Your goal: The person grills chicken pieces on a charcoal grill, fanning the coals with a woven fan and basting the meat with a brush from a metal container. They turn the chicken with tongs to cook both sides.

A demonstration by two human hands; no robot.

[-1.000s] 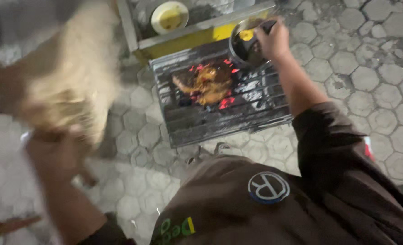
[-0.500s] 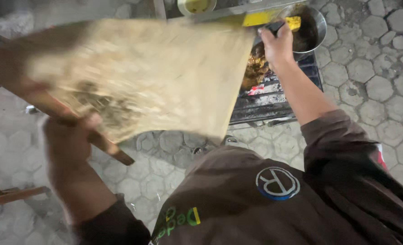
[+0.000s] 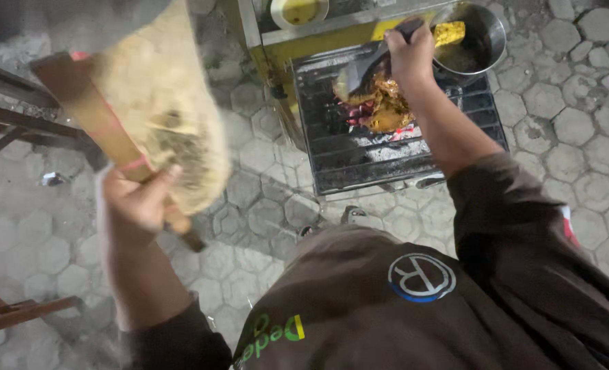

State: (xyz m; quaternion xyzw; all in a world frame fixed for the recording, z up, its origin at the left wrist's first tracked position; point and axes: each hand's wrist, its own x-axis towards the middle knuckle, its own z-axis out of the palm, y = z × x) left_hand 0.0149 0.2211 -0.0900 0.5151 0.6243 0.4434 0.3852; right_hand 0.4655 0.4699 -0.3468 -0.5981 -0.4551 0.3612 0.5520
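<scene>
**No packages, signs or screens; two marks on the shirt**

A round badge [image 3: 421, 277] sits on the dark brown shirt [image 3: 387, 322] near the right shoulder: white ground, blue ring, dark letter-like shape inside. Lower on the shirt, by the left arm, runs a short printed mark [image 3: 271, 336] in green with a yellow end, partly folded into the cloth.

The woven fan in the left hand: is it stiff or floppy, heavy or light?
The fan looks thin and woven, so probably light. The left hand grips its wooden handle alone, which suggests easy swinging. Its blurred blade appears to keep its shape, so likely fairly stiff, slightly flexible.
</scene>
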